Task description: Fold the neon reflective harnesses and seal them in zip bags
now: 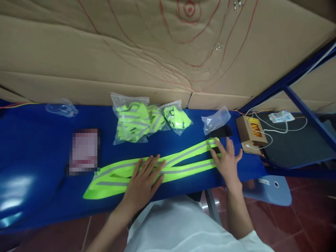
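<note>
A neon yellow strap with grey reflective stripes (181,169) lies spread across the blue table in several lengths. My left hand (145,178) rests palm down on its middle, fingers spread. At the strap's right end is my right hand (226,156), its fingers apart, the thumb and index finger touching the strap by a small dark part. Neither hand is closed around anything. Behind the strap, clear bags hold more folded neon yellow material, a large one (133,120) and a smaller one (177,118).
Empty clear plastic (216,119) and a dark flat object (222,131) lie behind my right hand. A cardboard box (248,134) with white cables stands farther right. A blurred-out rectangular item (84,150) is on the left. Cardboard lines the back; a blue stool (273,190) stands below right.
</note>
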Demonstrator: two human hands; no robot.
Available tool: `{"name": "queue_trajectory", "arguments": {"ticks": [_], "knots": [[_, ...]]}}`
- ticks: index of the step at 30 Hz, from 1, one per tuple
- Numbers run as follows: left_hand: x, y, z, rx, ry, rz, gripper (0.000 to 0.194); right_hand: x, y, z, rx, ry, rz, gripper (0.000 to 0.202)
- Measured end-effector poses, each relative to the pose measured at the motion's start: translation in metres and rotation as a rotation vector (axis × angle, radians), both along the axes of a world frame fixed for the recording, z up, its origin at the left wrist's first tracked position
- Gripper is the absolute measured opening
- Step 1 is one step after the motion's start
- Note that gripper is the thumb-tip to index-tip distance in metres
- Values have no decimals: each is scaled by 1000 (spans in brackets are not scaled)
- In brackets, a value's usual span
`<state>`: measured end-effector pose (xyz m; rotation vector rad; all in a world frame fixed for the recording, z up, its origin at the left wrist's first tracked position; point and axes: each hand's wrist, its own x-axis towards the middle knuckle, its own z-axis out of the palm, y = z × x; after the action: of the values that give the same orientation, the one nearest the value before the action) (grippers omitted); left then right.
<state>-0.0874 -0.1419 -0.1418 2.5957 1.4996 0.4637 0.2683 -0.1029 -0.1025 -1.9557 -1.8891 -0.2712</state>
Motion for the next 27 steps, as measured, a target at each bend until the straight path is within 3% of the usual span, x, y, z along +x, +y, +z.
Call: {"name": "queue_trajectory", "arguments": {"ticks": [2,4,6,8,10,12,15,18,21,27], "knots": [[-13,-8,9,29,24,11,51,19,-7,9,122,50,-112,45],[-13,-16,22,59,32,121,48,12,-17,17,197,114,-95,43],[4,-21,35,72,4,220,47,-19,-27,23,199,203,59,43],[31,-22,40,68,-69,211,48,-60,-34,23,53,238,327,47],[58,-20,35,40,-126,141,51,-91,-35,15,-140,207,536,52],[76,-17,22,-5,-142,127,56,-99,-30,2,-229,178,572,55],[79,-16,2,-44,-102,152,60,-69,-19,-17,-239,145,455,57],[70,-22,-4,-54,-42,113,58,-24,-15,-25,-279,168,458,61],[64,-29,-2,-48,-17,102,58,6,-17,-21,-288,259,510,58],[61,-41,1,-39,-9,84,61,24,-22,-7,-84,378,371,47]]}}
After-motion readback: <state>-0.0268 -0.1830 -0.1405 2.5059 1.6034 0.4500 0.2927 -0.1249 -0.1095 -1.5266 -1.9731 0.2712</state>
